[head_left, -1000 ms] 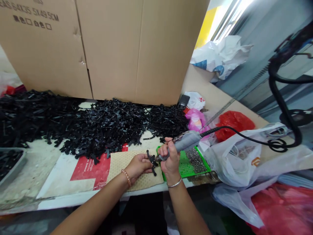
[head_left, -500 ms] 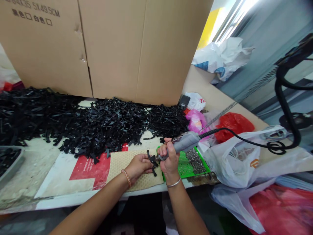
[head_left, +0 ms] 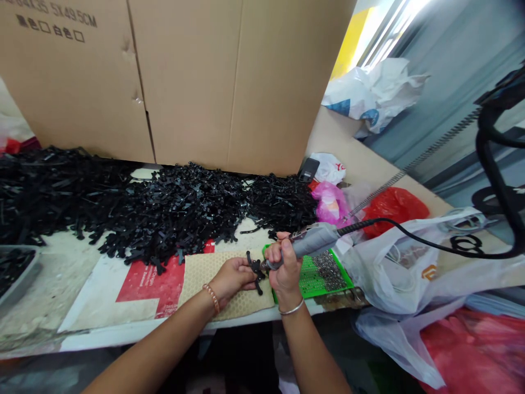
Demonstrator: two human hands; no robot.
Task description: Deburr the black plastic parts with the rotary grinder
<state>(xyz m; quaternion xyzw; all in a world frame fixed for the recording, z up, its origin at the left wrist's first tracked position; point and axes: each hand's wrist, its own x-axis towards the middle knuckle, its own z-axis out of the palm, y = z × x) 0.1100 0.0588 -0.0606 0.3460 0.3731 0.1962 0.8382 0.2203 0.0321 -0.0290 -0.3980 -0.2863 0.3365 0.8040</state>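
Observation:
My right hand (head_left: 284,267) is wrapped round a grey corded electric screwdriver (head_left: 314,241), whose tip points left and down onto a small black plastic part (head_left: 255,271). My left hand (head_left: 232,277) pinches that black part and holds it down on a beige honeycomb mat (head_left: 205,271) at the table's front edge. Just right of my hands lies a green tray (head_left: 305,280) with several small metal screws on it. The tool's black cable (head_left: 410,232) runs off to the right.
A long heap of black plastic parts (head_left: 156,205) fills the table behind the mat, below a large cardboard box (head_left: 184,82). A grey bin (head_left: 16,271) sits at the left edge. White, pink and red plastic bags (head_left: 394,262) crowd the right side.
Both hands stay in the same place on the part and the tool. The view has shifted slightly and the cable on the right hangs a little differently.

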